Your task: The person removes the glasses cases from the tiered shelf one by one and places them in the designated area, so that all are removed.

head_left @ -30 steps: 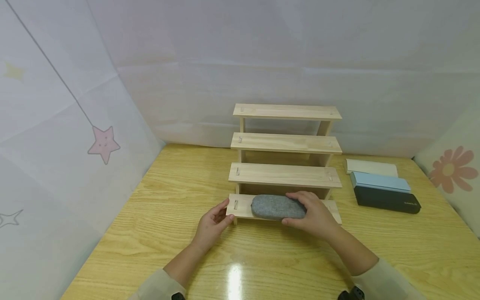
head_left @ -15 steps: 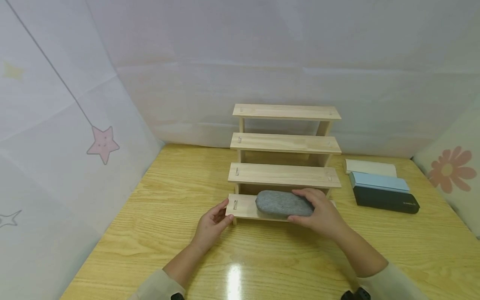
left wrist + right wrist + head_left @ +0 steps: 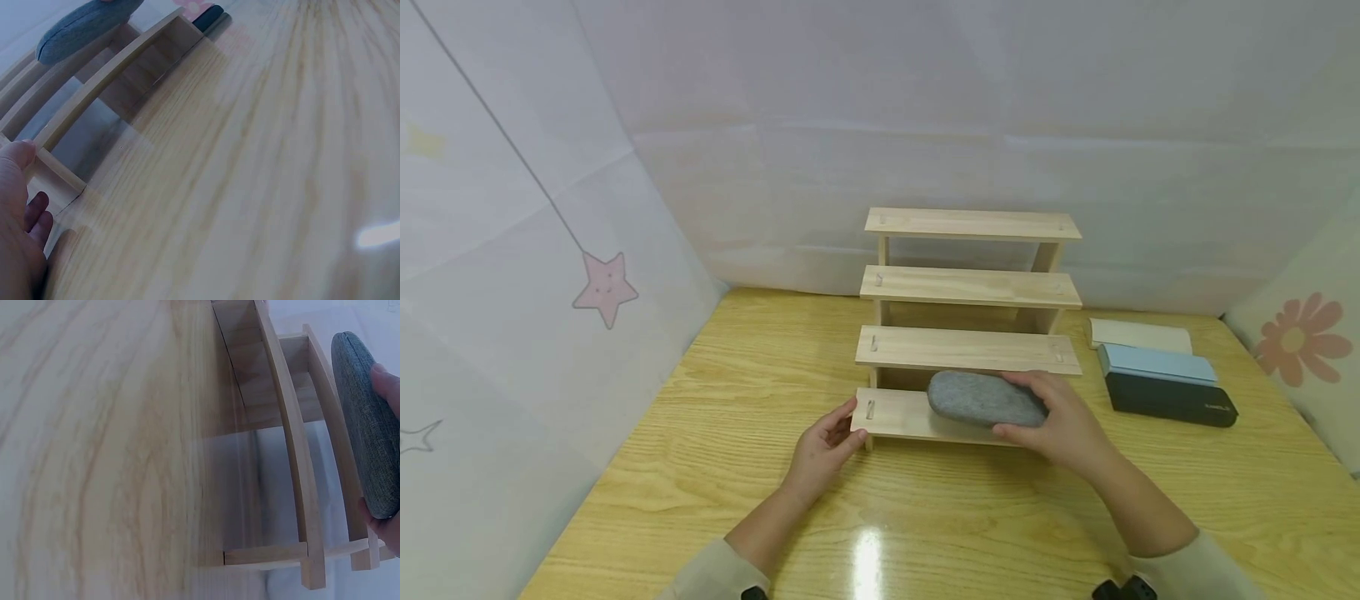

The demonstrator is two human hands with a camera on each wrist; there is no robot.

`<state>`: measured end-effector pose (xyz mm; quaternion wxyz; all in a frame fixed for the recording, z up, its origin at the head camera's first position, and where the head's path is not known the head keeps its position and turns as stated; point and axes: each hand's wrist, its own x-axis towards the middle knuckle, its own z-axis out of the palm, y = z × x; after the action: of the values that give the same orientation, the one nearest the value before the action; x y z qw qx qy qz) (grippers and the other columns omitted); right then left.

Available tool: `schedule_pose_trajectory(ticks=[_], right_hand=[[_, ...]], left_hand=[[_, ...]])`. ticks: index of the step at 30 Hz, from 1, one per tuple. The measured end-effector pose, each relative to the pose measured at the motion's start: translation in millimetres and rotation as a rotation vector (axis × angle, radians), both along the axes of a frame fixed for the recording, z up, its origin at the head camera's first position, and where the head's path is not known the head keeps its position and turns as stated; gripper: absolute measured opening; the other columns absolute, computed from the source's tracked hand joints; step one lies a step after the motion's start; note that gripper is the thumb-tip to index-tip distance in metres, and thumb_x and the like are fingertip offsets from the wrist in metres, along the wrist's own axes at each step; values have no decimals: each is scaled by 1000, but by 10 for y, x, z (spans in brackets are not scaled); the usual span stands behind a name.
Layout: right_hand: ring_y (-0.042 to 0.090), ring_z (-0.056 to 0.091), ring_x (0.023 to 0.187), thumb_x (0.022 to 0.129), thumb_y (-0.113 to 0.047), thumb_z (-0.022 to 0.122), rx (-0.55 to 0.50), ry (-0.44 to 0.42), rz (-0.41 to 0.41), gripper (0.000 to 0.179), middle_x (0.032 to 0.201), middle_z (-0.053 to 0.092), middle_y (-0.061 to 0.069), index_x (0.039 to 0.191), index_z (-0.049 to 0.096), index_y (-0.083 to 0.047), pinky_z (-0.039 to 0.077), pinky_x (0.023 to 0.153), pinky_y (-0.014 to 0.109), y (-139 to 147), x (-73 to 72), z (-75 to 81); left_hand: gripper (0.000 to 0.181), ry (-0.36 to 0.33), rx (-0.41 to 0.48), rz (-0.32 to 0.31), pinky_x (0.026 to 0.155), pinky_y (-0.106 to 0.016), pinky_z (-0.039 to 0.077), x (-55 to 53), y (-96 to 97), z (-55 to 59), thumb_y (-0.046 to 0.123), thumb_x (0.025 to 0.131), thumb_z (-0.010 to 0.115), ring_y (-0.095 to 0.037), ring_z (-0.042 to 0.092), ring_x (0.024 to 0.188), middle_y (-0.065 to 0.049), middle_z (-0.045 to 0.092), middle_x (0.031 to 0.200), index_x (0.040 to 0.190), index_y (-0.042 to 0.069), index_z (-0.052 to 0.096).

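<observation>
A grey fabric glasses case [image 3: 977,398] is off the boards, in front of the second-lowest step and above the lowest one. My right hand [image 3: 1067,423] grips its right end, thumb at the front and fingers behind. In the right wrist view the case [image 3: 365,425] hangs clear of the wood, slightly tilted. A pale wooden stepped display shelf [image 3: 966,348] stands on the table. At the left end of its lowest board, my left hand [image 3: 822,450] holds the corner with thumb and fingers. The left wrist view shows that thumb [image 3: 22,152] on the board's corner.
To the right of the shelf lie a black glasses case [image 3: 1168,400], a light blue case [image 3: 1161,364] and a cream case [image 3: 1141,335], close together. The wood-grain table [image 3: 722,400] extends around the shelf, with a white printed backdrop [image 3: 955,100] behind it.
My right hand has lifted the grey glasses case off the lowest board and carried it up and to the right. The left hand has stayed at the shelf's corner.
</observation>
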<state>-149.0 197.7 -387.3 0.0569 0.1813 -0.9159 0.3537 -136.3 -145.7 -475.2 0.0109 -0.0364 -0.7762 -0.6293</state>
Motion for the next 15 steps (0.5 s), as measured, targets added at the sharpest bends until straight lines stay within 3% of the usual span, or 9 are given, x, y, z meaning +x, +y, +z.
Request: schedule_pose_trajectory(ticks=[15], right_hand=[[40, 51, 123, 77, -37, 84, 6, 34, -68, 73, 137, 55, 18, 137, 55, -8, 47, 94, 60, 248, 30, 135]], left_hand=[[54, 19, 10, -10, 104, -33, 50, -5, 0, 2, 17, 91, 71, -29, 56, 126, -10, 53, 145, 140, 5, 52]])
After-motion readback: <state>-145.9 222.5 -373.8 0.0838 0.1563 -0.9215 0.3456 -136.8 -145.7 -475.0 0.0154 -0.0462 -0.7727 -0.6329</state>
